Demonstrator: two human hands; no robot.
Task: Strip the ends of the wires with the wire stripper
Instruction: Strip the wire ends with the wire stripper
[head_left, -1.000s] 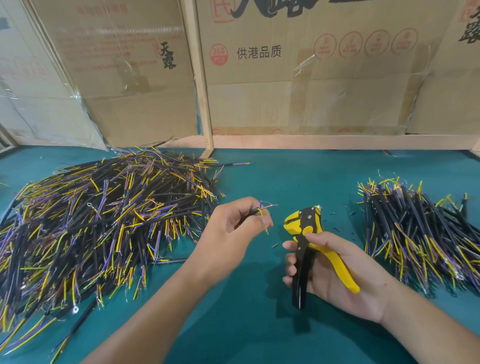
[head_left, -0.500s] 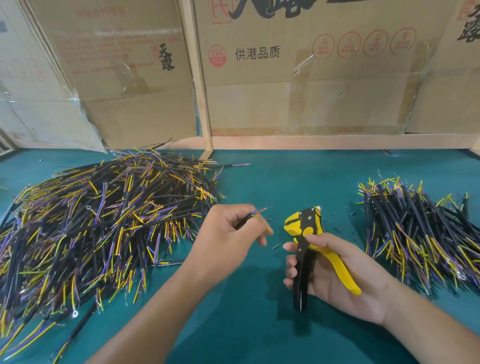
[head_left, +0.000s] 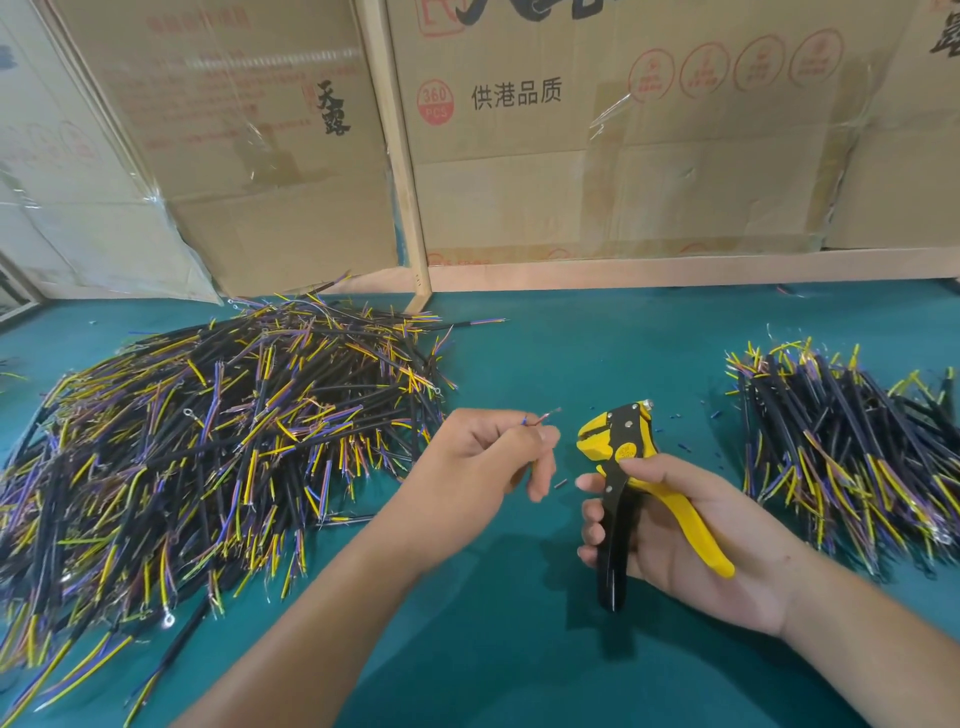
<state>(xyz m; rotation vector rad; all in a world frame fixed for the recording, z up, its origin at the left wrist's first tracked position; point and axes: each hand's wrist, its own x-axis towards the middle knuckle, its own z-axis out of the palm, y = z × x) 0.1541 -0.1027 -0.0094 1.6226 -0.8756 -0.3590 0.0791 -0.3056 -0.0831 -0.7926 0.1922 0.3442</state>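
With the left hand (head_left: 470, 457) pinching a wire (head_left: 543, 417) whose tip juts just past its fingertips, and the right hand (head_left: 680, 535) wrapped around the wire stripper (head_left: 621, 441) close beside, feed only that tip squarely into the tool's mouth before squeezing.

Yellow-black wire stripper (head_left: 623, 457) beside bared wire (head_left: 543, 417)

Teal table surface (head_left: 571, 353), printed cardboard boxes (head_left: 597, 145) stacked behind, pale wooden post (head_left: 397, 156) set between, clear tape stuck on.
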